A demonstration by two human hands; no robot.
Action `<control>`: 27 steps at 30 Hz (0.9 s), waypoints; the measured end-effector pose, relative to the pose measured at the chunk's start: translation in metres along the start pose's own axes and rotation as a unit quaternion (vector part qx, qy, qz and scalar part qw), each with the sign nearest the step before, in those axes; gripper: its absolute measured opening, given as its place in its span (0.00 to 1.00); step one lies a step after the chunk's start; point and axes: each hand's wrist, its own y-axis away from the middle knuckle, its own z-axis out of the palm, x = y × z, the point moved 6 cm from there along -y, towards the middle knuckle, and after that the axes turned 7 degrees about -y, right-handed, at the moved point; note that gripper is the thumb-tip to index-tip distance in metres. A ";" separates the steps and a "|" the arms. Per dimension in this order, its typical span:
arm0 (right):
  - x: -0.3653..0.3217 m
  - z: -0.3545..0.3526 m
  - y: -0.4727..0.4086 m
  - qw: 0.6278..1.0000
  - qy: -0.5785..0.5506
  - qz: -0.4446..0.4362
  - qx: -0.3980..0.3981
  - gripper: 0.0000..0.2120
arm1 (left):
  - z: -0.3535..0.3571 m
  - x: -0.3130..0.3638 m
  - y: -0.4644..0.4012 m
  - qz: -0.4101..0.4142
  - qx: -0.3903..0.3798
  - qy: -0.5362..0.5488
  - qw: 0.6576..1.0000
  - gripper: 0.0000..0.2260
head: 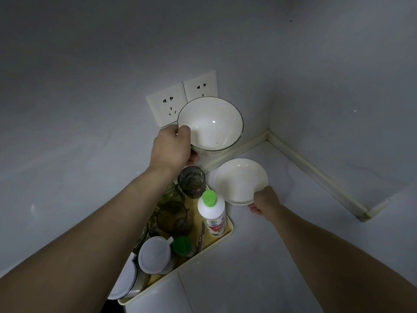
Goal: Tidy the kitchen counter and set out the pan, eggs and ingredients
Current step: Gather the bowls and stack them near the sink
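Bowl gripped in left hand; right hand pinches saucer.

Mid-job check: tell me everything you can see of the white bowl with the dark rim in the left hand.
The deep white ceramic-looking bowl with a thin dark rim is held in the air in front of the wall sockets, tilted so its opening faces the camera. It looks empty, glossy inside, with a small speck low on the inner wall and a trace of red pattern on the outside. The left hand grips its left rim, thumb inside, fingers beneath. Nothing else touches it.
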 end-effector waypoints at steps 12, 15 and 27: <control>-0.004 0.014 0.009 0.998 0.057 -0.023 -0.015 0.15 | 0.007 0.001 -0.013 -0.006 -0.024 0.007 1.000 0.12; -0.002 0.013 0.010 0.998 0.046 -0.020 -0.023 0.14 | 0.012 -0.002 -0.016 -0.016 -0.036 0.013 0.999 0.12; -0.016 -0.001 0.016 0.998 0.059 -0.025 -0.026 0.15 | 0.042 -0.015 -0.024 -0.046 -0.100 0.003 0.994 0.09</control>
